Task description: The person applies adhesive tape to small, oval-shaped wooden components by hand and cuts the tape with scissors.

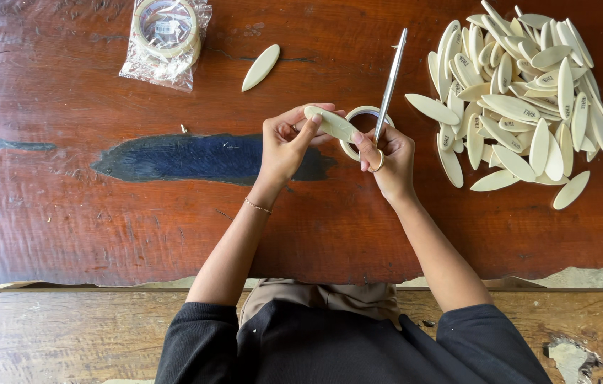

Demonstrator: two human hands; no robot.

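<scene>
Cream-coloured and leaf-shaped, the wooden piece (pixel 331 124) sat pinched between the thumb and fingers of your left hand (pixel 283 144), held just above the middle of the reddish-brown worktop (pixel 67 213). Your right hand (pixel 389 155) was closed around a small roll of tape (pixel 359 124) and also gripped a pair of scissors (pixel 391 84), whose closed metal blades pointed away from you, tilted a little to the right. The roll touched the right end of the piece you held. To your right lay a heap of matching wooden pieces (pixel 521 99), overlapping one another, well apart from your hands. One more loose piece (pixel 261 67) lay alone on the worktop beyond your left hand. Farther left, near the far edge, a second tape roll in a clear plastic bag (pixel 166 39) rested flat. A dark blue patch (pixel 195 156) stained the wood just left of your left wrist.
</scene>
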